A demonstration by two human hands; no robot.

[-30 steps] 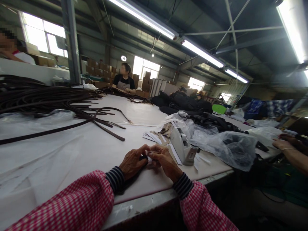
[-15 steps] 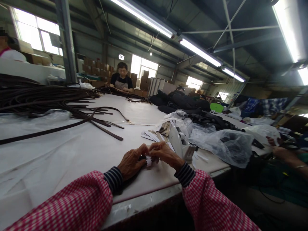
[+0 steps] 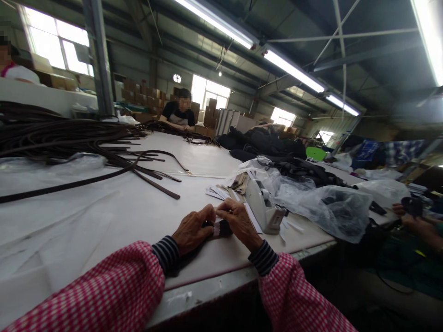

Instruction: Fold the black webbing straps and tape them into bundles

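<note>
Near the front of the white table, both my hands close on a dark strap with a narrow white band around it. My left hand grips the strap's left part, thumb along it. My right hand bends over the right part, its fingertips pinched together close to the left fingers, just above the band. The fingers hide much of the strap. Right beside my right hand stands a grey tape dispenser. Several white paper strips lie behind my hands.
Dark brown belts are heaped at the left. Clear plastic bags and black goods cover the right side. A person works across the table; another person's hand holds something dark at the right edge.
My right hand has shifted its hold, so more of the dark strap and the white band around it shows. The view has tilted slightly. The person across has leaned lower.
</note>
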